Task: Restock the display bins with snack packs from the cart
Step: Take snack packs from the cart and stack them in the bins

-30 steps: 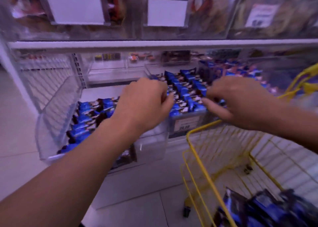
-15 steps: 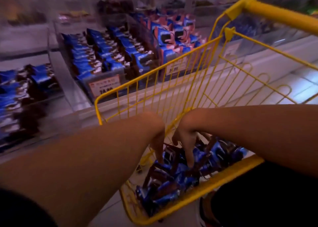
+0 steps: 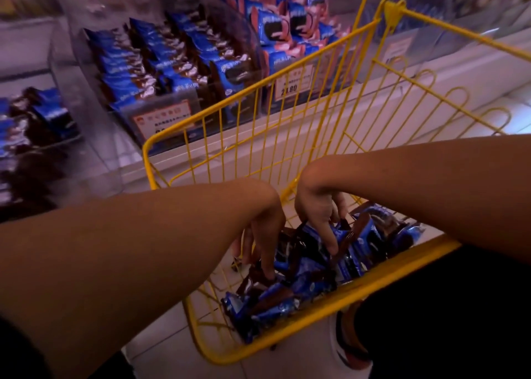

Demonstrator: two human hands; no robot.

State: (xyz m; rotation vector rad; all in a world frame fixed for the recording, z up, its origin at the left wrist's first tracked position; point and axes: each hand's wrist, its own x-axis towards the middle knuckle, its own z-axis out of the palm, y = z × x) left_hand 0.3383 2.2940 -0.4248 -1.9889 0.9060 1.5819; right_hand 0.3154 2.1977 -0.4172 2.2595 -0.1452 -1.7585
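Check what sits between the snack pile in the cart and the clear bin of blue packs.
Head view: only the yellow wire cart's front wall and the white shelf ledge separate the blue snack packs in the cart from the clear display bin of blue packs.

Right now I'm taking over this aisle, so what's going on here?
A person is restocking. Both hands are down in the yellow wire cart, fingers among the loose blue snack packs. The left hand and right hand touch packs, but no firm grip shows yet. The clear display bins behind the cart already hold rows of blue packs.
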